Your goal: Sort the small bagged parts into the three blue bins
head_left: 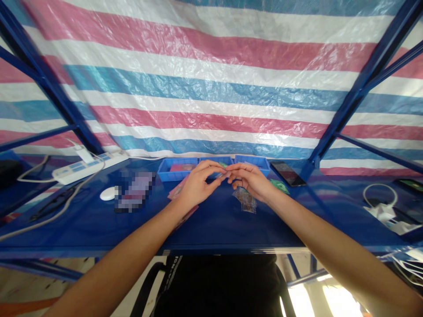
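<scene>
My left hand (201, 181) and my right hand (248, 178) meet over the middle of the blue table. Their fingertips pinch a small packet (222, 166), green at the top and clear or pinkish lower down; the fingers cover most of it. Below my right hand lie clear plastic bags (247, 201) with thin gold-coloured pieces inside. Pink packets (176, 190) rest beside my left wrist, partly hidden under that forearm. A green packet (279, 186) sits just right of my right wrist.
Blue bins stand along the back: left (168, 174), middle (214, 159) and right (263, 164). A black phone (288, 173) lies at right. At left are a white oval object (108, 193), a power strip (89, 167) and cables. Blue metal posts frame a striped plastic sheet (211, 88).
</scene>
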`<state>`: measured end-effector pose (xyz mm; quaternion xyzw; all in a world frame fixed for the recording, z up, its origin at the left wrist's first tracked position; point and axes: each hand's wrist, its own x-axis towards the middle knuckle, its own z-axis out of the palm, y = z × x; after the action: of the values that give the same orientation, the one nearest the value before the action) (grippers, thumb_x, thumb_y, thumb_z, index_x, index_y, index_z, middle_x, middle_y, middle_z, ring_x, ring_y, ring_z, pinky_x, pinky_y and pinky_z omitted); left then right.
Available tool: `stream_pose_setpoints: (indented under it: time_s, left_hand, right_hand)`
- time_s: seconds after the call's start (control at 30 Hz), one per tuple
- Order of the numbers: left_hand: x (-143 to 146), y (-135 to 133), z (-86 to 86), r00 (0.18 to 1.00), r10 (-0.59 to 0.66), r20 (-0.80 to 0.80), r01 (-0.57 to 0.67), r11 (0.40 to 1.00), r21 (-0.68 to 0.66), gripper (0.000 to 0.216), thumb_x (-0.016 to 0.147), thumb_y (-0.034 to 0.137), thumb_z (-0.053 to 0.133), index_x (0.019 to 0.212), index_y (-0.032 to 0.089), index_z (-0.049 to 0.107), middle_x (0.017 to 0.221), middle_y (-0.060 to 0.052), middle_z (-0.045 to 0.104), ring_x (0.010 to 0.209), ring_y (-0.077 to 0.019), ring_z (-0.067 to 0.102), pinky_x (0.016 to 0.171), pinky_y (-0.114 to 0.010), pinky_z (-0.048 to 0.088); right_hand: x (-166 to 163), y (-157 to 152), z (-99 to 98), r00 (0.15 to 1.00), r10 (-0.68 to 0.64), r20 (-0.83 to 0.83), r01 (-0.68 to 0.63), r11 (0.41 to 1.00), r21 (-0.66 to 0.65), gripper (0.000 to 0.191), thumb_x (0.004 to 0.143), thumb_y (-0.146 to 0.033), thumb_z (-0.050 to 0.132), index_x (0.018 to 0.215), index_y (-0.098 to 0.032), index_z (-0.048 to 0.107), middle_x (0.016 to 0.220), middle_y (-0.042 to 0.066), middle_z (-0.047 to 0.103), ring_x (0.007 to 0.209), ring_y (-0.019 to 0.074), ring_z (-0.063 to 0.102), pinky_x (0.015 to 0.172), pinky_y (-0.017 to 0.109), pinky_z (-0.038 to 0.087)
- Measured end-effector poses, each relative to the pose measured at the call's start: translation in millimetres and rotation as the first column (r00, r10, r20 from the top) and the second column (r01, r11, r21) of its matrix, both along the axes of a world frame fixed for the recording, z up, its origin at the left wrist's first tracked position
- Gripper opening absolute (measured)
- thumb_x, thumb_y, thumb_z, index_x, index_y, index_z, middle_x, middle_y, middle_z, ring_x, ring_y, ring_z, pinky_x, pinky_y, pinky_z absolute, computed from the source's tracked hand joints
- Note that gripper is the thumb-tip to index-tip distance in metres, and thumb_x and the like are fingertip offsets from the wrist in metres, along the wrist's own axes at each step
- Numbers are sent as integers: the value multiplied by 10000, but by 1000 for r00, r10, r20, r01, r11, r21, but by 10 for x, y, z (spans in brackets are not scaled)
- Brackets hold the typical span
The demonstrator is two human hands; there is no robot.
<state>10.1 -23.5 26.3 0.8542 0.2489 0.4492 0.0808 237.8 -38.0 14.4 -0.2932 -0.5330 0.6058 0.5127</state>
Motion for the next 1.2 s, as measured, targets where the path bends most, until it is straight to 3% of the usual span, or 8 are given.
stream_pose_setpoints:
  time_s: [0.17, 0.27, 0.4, 0.53, 0.67, 0.83, 0.97, 1.2]
  left_hand:
    - [-2, -24, 40, 1000, -10, 23, 12, 998, -67, 169, 1041, 320, 651, 1096, 217, 773, 1117, -84, 765, 1057, -230, 715, 967, -381, 552]
    - [-4, -30, 22, 1000, 15, 10, -13, 991, -135, 198, 1046, 357, 639, 1084, 217, 773, 1075, -72, 770, 979, -220, 724, 876, -351, 567]
    - [-5, -41, -4, 997, 80, -7, -79, 971, -226, 332, 1035, 414, 648, 1310, 233, 692, 1104, -66, 772, 932, -221, 733, 766, -328, 582]
    - [0, -76, 34, 999, 49, 5, -48, 989, -143, 530, 971, 376, 736, 1466, 255, 589, 1381, -120, 674, 1244, -292, 672, 982, -428, 605]
    - [0, -71, 40, 993, 23, -113, -24, 1000, -8, 478, 911, 274, 801, 1373, 291, 680, 1581, -111, 525, 1495, -327, 489, 1239, -538, 445]
    - [-23, 15, -35, 996, 55, -68, -50, 996, 72, 200, 1004, 274, 706, 1192, 265, 772, 1351, -94, 697, 1297, -271, 641, 1164, -488, 492]
    - [-29, 7, -19, 999, 47, -7, -47, 999, 22, 176, 1020, 361, 698, 1093, 239, 801, 1135, -89, 764, 1078, -243, 706, 1029, -422, 548]
    - [-11, -21, 33, 998, 40, 39, -33, 987, -156, 265, 1026, 455, 675, 981, 230, 806, 1034, -76, 783, 961, -233, 729, 890, -372, 569]
  right_hand:
    - [12, -10, 12, 999, 4, 45, -6, 999, 38, 315, 794, -340, 861, 1075, -206, 809, 1031, 81, 794, 856, 192, 707, 669, 293, 569]
    - [2, 19, -46, 993, -17, 119, 8, 997, 71, 365, 794, -425, 904, 1071, -213, 795, 954, 57, 784, 804, 175, 700, 646, 281, 559]
    - [-15, 56, -105, 986, -50, 159, 41, 997, 58, 380, 800, -500, 903, 1003, -205, 774, 809, 18, 738, 692, 144, 664, 607, 264, 540]
    - [-10, 64, -93, 991, -74, 108, 78, 996, -40, 413, 755, -519, 931, 934, -199, 740, 750, 0, 702, 628, 127, 624, 562, 251, 515]
    - [8, 50, -61, 998, -56, 38, 60, 992, -111, 416, 738, -500, 946, 915, -190, 733, 713, -16, 660, 588, 107, 571, 504, 227, 464]
    - [-4, 8, -37, 998, 37, 47, -29, 986, -163, 391, 753, -477, 943, 866, -180, 715, 707, -10, 655, 569, 106, 556, 472, 223, 436]
    - [-25, -9, -21, 998, 42, 56, -34, 991, -127, 417, 815, -562, 880, 895, -194, 703, 718, -11, 658, 565, 111, 563, 485, 238, 447]
    - [-15, 43, -68, 976, -151, 158, 126, 979, 158, 417, 803, -512, 898, 1101, -246, 781, 915, 18, 724, 747, 156, 632, 590, 275, 513]
